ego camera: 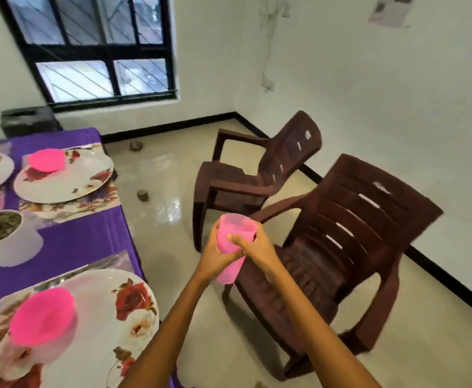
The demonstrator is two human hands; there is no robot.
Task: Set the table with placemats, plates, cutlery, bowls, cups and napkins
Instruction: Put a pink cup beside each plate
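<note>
Pink cups [233,249], what looks like a short nested stack of translucent tumblers, sit just below the picture's centre, held in the air over the floor and in front of the nearer brown chair [349,247]. The stack tilts, its open mouth toward 12 o'clock and its base toward 6. The left hand [215,254] wraps the stack from the 9 o'clock side, fingers curled round its middle. The right hand [253,246] closes on it from the 3 o'clock side, thumb laid across the upper wall just under the rim. Both hands touch each other below the rim, so the cups lie directly between them.

The table [61,242], draped in purple cloth, fills the 8 to 10 o'clock part of the view, well apart from the hands. At 7 o'clock a floral plate [111,317] rests on a placemat [106,261], with a pink bowl [43,317] upside down on it and cutlery [69,277] beside its far edge, blurred. At 10 o'clock a second floral plate [72,180] carries another inverted pink bowl [47,159]. Between the two settings, at 9 o'clock, stands a white pot [13,247] filled with dark soil.

A second brown chair [260,175] stands at 1 o'clock, beyond the nearer one, near the wall corner. A dark-framed window [95,49] is at 11 o'clock.
</note>
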